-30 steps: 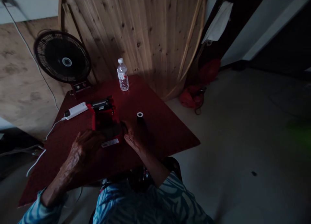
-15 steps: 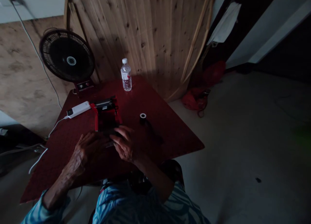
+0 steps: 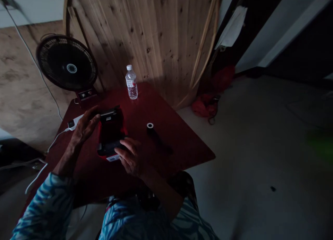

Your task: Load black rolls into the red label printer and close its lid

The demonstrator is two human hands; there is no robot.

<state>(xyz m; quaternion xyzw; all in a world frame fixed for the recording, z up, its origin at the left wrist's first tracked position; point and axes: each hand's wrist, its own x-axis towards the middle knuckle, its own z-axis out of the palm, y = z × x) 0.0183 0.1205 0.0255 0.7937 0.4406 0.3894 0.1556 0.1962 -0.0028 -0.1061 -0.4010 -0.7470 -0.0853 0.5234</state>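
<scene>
An opened red and black box-like device (image 3: 112, 129), perhaps a small printer, lies on the dark red table. A metal bar runs across its far part, and a white label shows on its near side. At its far left corner is my left hand (image 3: 85, 125), thumb and fingers closed about the edge. My right hand (image 3: 130, 156) grips the near right corner, fingers bent over the black near part. To the right stands a small dark roll (image 3: 150, 126) with a white ring on top, a dark strip or shadow stretching from it.
A water bottle (image 3: 131, 83) stands at the table's (image 3: 177, 139) back edge. At back left is a black fan (image 3: 69, 65). A white power bank (image 3: 74, 122) with a cable lies partly behind my left hand. A red bag (image 3: 204, 105) rests on the floor.
My left hand has moved up and away from the device's near edge to its far left corner. My right hand stays at the near right corner. The view has shifted slightly.
</scene>
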